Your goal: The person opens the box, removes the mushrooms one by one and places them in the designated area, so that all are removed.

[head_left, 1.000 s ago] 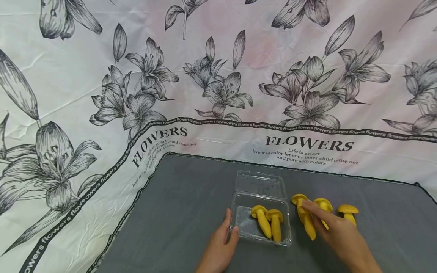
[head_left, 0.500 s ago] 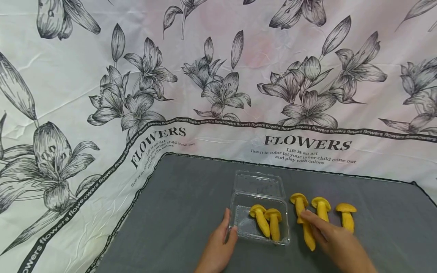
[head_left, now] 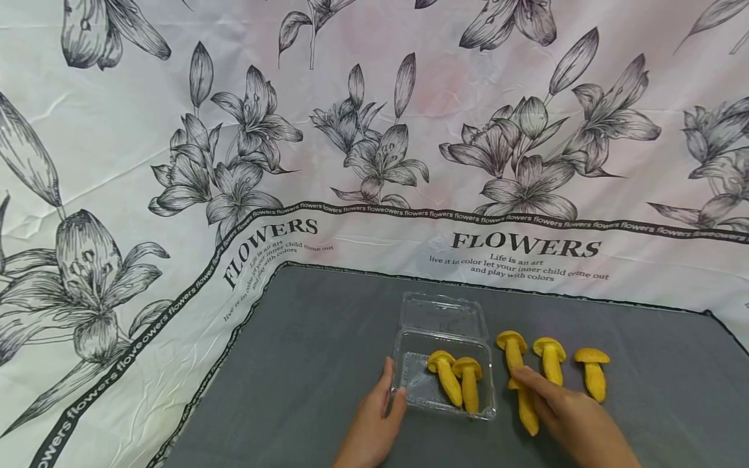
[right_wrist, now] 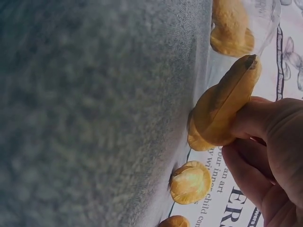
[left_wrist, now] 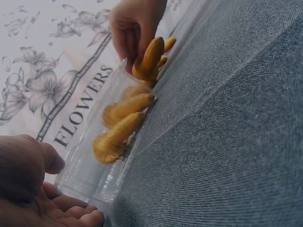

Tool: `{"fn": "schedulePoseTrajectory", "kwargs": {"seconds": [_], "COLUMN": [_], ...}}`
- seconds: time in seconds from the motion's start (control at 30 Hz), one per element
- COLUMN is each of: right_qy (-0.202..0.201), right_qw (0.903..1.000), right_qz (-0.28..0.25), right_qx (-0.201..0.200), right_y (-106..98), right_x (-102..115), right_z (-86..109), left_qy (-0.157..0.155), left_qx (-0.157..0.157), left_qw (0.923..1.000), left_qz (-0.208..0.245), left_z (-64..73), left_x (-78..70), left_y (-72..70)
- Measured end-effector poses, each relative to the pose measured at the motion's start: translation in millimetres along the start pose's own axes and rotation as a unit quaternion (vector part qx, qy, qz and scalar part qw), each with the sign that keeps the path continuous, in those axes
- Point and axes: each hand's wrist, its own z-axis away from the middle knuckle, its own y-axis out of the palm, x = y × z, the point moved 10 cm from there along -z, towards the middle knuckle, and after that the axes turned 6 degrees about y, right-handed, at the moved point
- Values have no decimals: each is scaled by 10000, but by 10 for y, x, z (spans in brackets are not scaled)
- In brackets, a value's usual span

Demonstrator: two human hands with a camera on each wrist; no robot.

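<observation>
Clock positions follow my head view; 12 o'clock points away from me.

- My right hand (head_left: 576, 415): thumb and fingertips drawn narrow, pinching 1 yellow mushroom close by its cap.
- Held mushroom (head_left: 528, 416): outside the container, at its 4 o'clock. Cap partly hidden by my fingers, stem pointing to between 5 and 6 o'clock, its end dark in the right wrist view.
- My left hand (head_left: 374, 416): at the container's 8 o'clock corner, thumb and index finger wide apart, the corner between them.
- Clear container (head_left: 417, 385): 1, rectangular, plastic. Clear lid (head_left: 441, 318) folded back at 12 o'clock.
- Contents: 2 yellow mushrooms side by side in the 3 o'clock half, first boxed mushroom (head_left: 449, 382) and second boxed mushroom (head_left: 470, 391), caps away from me.
- Loose stock: 3 yellow mushrooms, counted from my held piece. Near loose mushroom (head_left: 512, 348) just beyond at 12 o'clock, contact with my piece not clear to me; middle loose mushroom (head_left: 551, 361) at 1 o'clock; far loose mushroom (head_left: 593, 374) at 2 o'clock.
- Gray table (head_left: 316, 344): 1, fabric-like surface.
- White hanging cloth (head_left: 374, 237): beyond the table at 12 o'clock, printed with black line-drawn lilies and "FLOWERS" lettering.
</observation>
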Motion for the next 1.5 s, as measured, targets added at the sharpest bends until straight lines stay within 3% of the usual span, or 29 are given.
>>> {"fn": "schedulePoseTrajectory", "kwargs": {"seconds": [0.17, 0.43, 0.67, 0.97, 1.5], "right_qy": [31, 205, 49, 99, -354], "right_qw": [9999, 9984, 9988, 9977, 9975], "right_qz": [-27, 125, 200, 250, 442], "right_qx": [132, 518, 448, 618, 424], "right_y": [27, 87, 77, 113, 82], "right_x": [-4, -17, 6, 1, 78], "right_z": [-9, -38, -12, 9, 51], "left_qy": [134, 77, 90, 179, 122], "left_qx": [3, 27, -18, 2, 6], "left_qw": [9999, 9999, 10000, 9997, 9999], "left_qz": [88, 138, -2, 169, 56], "left_z": [8, 10, 8, 4, 19], "left_x": [-22, -27, -34, -47, -57], "left_y": [4, 1, -9, -7, -17]}}
